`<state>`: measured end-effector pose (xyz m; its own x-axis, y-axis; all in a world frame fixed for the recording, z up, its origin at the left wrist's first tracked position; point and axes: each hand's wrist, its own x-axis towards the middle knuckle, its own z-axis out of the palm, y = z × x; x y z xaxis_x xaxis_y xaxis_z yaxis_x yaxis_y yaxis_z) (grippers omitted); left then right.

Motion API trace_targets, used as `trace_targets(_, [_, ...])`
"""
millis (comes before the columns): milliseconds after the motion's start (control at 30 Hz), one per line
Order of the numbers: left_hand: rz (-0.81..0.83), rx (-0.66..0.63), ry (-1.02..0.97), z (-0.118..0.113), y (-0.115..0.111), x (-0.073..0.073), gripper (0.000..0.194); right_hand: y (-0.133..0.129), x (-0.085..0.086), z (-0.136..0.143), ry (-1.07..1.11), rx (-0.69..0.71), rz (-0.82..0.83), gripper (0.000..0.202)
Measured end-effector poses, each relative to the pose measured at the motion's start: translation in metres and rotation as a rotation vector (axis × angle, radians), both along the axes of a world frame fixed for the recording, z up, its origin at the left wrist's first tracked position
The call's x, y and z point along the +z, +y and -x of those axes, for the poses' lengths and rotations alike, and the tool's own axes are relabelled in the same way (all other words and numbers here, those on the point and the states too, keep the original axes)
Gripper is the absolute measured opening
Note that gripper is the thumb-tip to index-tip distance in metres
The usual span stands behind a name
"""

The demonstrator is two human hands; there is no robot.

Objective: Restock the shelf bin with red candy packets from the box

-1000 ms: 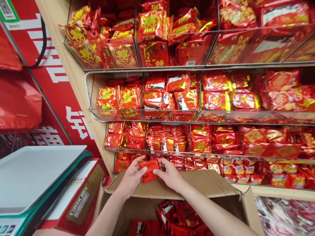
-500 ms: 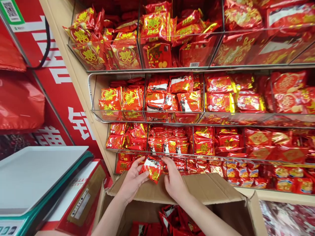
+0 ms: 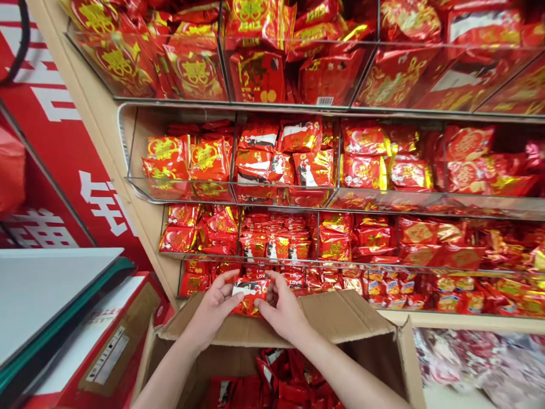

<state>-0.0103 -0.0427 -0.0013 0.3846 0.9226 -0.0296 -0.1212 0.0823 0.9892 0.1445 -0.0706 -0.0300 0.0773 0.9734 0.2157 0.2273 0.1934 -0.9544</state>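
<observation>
Between my two hands is a small red packet (image 3: 250,288) with a white patch and gold print. My left hand (image 3: 218,307) grips its left side, thumb on the near face. On the right side, my right hand (image 3: 283,307) pinches it with thumb and fingers. Both hands are above the back flap of an open cardboard box (image 3: 340,318). Inside the box, partly hidden by my forearms, lie loose red packets (image 3: 293,378).
Ahead rise shelves with clear fronts (image 3: 272,193), filled with red and gold packets. A scale with a pale top (image 3: 51,289) and a red carton (image 3: 106,352) stand on the left. Clear-wrapped goods (image 3: 481,358) lie at the right.
My right hand has closed onto the packet's right side, where it was beside it before. The packet has turned from tilted to nearly level. The whole view has shifted slightly.
</observation>
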Motion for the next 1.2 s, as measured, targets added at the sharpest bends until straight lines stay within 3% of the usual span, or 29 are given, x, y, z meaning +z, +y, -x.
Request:
trace_targets(100, [-0.012,0.015,0.025,0.000,0.000,-0.001,0.041,-0.002,-0.002,-0.001,-0.081,-0.003,0.002,0.048])
trace_targets(367, [-0.037,0.081,0.088,-0.001,0.001,-0.004,0.027,-0.005,-0.001,0.000,-0.057,-0.033,-0.005,0.052])
trace_targets(733, [0.012,0.156,0.104,-0.003,0.003,-0.002,0.047,-0.005,0.000,-0.005,-0.102,-0.007,0.003,0.044])
trace_targets(900, [-0.012,0.210,0.047,-0.004,0.006,-0.009,0.042,-0.003,0.012,-0.014,-0.193,-0.139,-0.140,0.030])
trace_targets(1067, [0.028,0.235,-0.028,-0.002,0.007,-0.005,0.037,0.046,0.055,-0.036,-0.545,-0.170,-0.483,0.026])
trace_targets(1133, [0.034,0.233,0.000,-0.001,0.006,-0.002,0.033,0.080,0.072,-0.043,-0.709,-0.192,-0.426,0.033])
trace_targets(1200, [0.028,0.228,0.033,0.000,0.004,-0.001,0.028,0.115,0.083,-0.048,-0.816,-0.208,-0.252,0.043])
